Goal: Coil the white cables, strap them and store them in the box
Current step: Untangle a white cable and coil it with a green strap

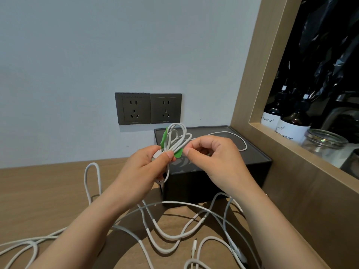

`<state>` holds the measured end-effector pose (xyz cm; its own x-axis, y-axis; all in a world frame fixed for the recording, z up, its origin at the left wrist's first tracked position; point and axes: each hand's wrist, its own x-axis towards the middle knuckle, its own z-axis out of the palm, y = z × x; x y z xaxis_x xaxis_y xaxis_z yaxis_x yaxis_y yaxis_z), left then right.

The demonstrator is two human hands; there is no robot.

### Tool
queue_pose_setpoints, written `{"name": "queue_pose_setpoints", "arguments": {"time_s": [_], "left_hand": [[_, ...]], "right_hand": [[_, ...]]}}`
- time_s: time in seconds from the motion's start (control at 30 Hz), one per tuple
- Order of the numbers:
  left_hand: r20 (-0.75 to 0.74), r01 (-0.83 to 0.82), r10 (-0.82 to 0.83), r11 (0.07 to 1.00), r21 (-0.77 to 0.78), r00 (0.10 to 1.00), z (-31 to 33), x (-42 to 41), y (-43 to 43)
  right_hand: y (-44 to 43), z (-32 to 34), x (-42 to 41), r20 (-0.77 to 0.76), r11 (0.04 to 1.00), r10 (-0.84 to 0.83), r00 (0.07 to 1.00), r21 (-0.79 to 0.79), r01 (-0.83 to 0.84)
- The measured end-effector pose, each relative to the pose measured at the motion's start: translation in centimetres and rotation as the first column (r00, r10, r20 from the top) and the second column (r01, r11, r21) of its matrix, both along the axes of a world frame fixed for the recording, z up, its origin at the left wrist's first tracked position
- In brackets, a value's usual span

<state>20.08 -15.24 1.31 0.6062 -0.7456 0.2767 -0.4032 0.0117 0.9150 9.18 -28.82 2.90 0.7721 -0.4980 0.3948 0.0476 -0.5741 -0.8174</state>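
My left hand (144, 166) grips a coiled white cable (175, 139), held up in front of the black box (213, 171). A green strap (178, 153) wraps around the coil, one end sticking up at the coil's left side. My right hand (211, 154) pinches the strap's lower end beside the coil, thumb and forefinger closed on it. The box is closed, with a loose white cable (236, 137) lying on its lid. Several more white cables (165, 226) lie tangled on the wooden desk below my arms.
Two dark wall sockets (148, 108) sit on the wall behind the box. A wooden-framed opening (272, 136) at the right holds dark bottles (293, 123) and a glass jar (324, 142). A wooden side panel rises right of the box.
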Motion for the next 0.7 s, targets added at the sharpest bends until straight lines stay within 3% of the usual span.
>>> {"name": "queue_pose_setpoints", "arguments": {"time_s": [0.7], "left_hand": [[0.141,-0.098,0.1,0.995,-0.026,0.985,-0.53,-0.28,-0.27]], "right_hand": [[0.54,0.1,0.09,-0.038,0.998,0.033,0.999,-0.047,-0.035]]}}
